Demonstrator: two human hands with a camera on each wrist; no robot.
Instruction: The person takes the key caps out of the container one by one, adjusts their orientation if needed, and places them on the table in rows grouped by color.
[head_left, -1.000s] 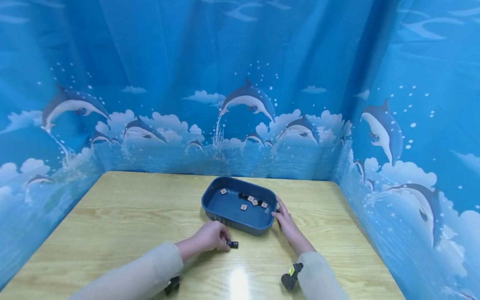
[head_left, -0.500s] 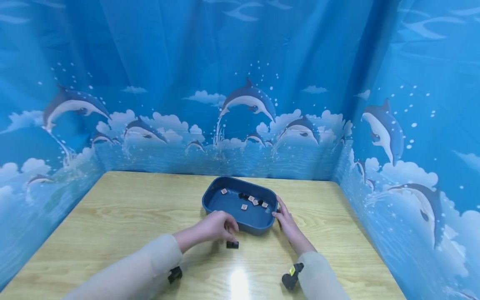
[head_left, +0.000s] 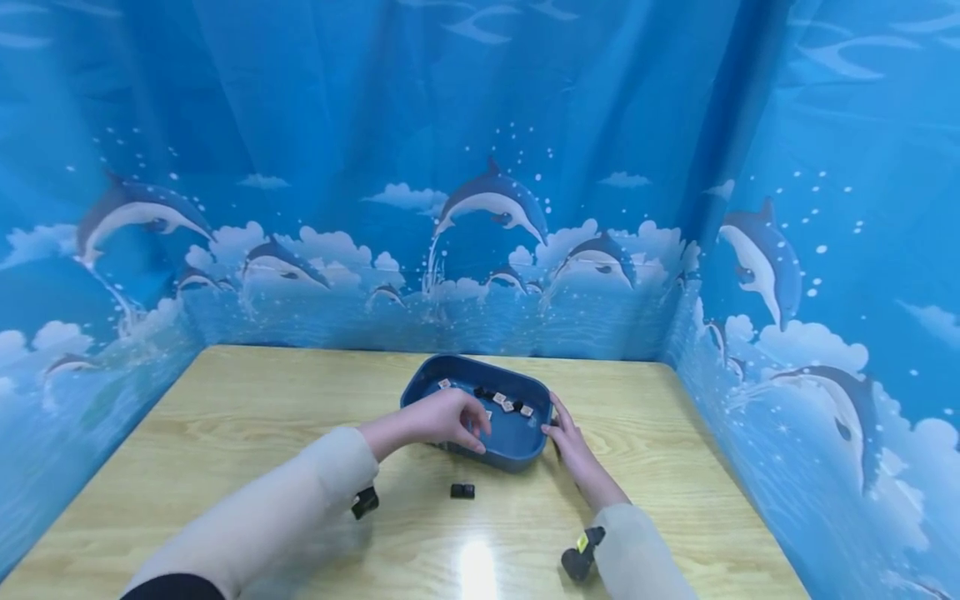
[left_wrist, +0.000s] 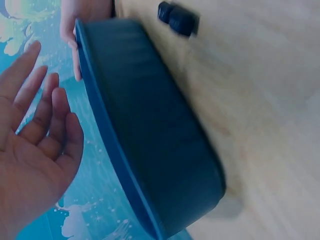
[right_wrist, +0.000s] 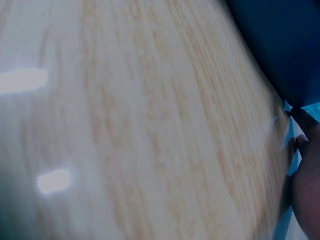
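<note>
Dolphin-printed blue curtains (head_left: 337,125) flank a glossy wood-grain counter (head_left: 300,387). On it, the right grip (head_left: 573,447) holds the blue tub (head_left: 517,463) by its right end; the left grip (head_left: 447,418), loose-fingered and holding nothing, hovers over its near rim. Black blocks (head_left: 462,492) lie in front.

Blue hangings (head_left: 337,125), apparently fabric, printed with dolphins (head_left: 517,196) and clouds (head_left: 330,248) line the back and sides of a wood-grain desk (head_left: 285,392) catching white glare (head_left: 478,571).

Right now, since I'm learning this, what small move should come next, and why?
Probably lower the left hand to a black block in the blue tray: that hand hangs empty over it, the right hand touches its end, and two black blocks sit side by side on the table.
</note>
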